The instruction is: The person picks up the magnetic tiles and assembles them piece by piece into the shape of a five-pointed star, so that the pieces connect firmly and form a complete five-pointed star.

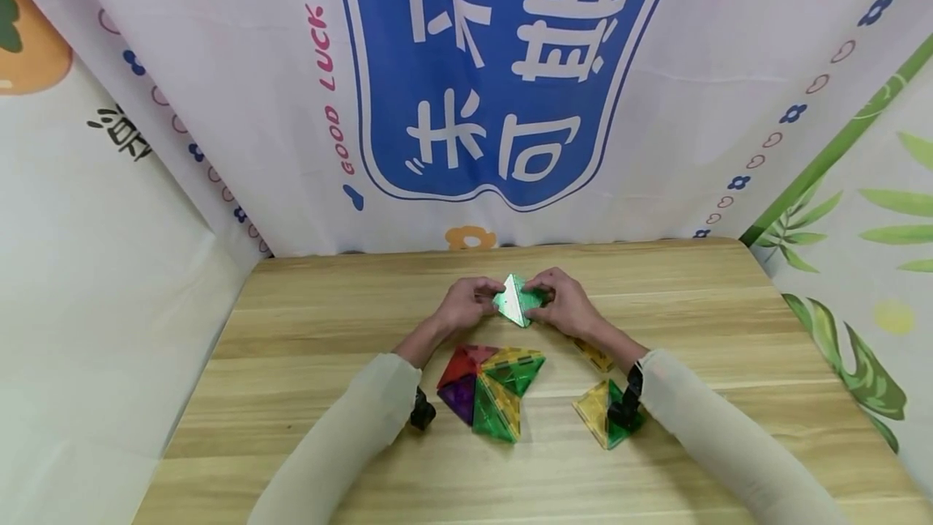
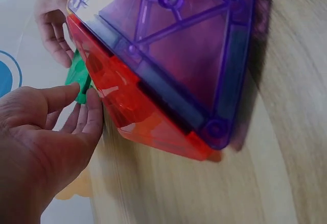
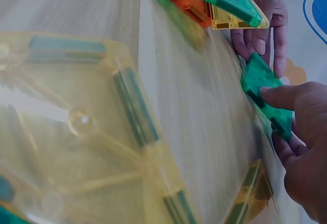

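Toward the back of the table, a pair of translucent green triangular magnetic tiles (image 1: 530,300) meets along a ridge, the left face bright with glare. My left hand (image 1: 465,305) pinches the left corner between thumb and fingers. On the other side my right hand (image 1: 567,306) grips the right part; in the right wrist view its thumb lies on the green tile (image 3: 265,94), with fingers beneath. Nearer me sits a raised cluster of joined magnetic tiles, with a purple tile (image 1: 459,397), a red tile (image 1: 456,366), and several green and yellow ones. The purple tile (image 2: 189,45) fills much of the left wrist view.
Below my right wrist stands a joined yellow tile (image 1: 592,411) and green tile (image 1: 618,429), partly covered by the wrist camera. Another yellow tile (image 1: 594,355) lies partly under my right forearm. A printed cloth (image 1: 291,209) hangs along the back edge of the wooden table (image 1: 306,314).
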`<state>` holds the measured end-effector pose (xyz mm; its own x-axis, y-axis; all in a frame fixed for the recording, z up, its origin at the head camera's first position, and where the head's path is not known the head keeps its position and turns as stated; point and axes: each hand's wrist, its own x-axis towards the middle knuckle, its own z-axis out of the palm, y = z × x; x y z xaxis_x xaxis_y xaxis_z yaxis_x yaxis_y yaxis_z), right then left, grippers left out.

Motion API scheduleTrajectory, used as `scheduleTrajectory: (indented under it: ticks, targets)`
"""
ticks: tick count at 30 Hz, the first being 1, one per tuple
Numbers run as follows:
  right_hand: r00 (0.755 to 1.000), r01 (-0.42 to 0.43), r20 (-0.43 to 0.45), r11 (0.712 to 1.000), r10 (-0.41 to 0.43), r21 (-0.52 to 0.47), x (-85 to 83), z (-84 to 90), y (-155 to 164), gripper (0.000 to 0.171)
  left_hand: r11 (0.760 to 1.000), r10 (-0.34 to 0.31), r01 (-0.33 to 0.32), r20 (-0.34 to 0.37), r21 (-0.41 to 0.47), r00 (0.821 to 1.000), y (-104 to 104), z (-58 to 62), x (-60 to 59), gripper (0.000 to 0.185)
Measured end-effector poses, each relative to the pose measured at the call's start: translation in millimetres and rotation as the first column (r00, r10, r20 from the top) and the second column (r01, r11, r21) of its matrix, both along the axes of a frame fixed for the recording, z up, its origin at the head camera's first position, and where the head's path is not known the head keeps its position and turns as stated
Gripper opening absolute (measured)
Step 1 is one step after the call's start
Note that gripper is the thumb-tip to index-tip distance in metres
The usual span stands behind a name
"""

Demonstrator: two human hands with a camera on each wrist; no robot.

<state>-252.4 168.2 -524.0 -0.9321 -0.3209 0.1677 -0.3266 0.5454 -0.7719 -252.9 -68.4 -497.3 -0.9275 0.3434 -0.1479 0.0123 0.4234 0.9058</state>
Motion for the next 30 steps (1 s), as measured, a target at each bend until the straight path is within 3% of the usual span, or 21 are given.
scheduleTrajectory:
  ticks: [8, 17, 30]
  targets:
    - [0.995, -0.056, 0.075, 0.995, 0.062, -0.082, 2.1, 3.9, 1.8, 0.029, 0.999, -0.006, 0.006, 0.009, 0.044, 1.000, -7.6, -2.4, 3.6, 0.032]
    - [0.976, -0.117, 0.163, 0.977, 0.147, -0.178, 5.1, 16.8, -5.9, 0.026, 0.992, -0.025, 0.020, 0.039, 0.126, 0.999, -28.2, 4.8, 13.6, 0.035]
    - [0.921, -0.185, 0.261, 0.914, 0.290, -0.360, 19.1, 29.8, -25.2, 0.031, 0.979, -0.077, 0.063, 0.064, 0.194, 0.995, -61.7, 17.3, 32.9, 0.030]
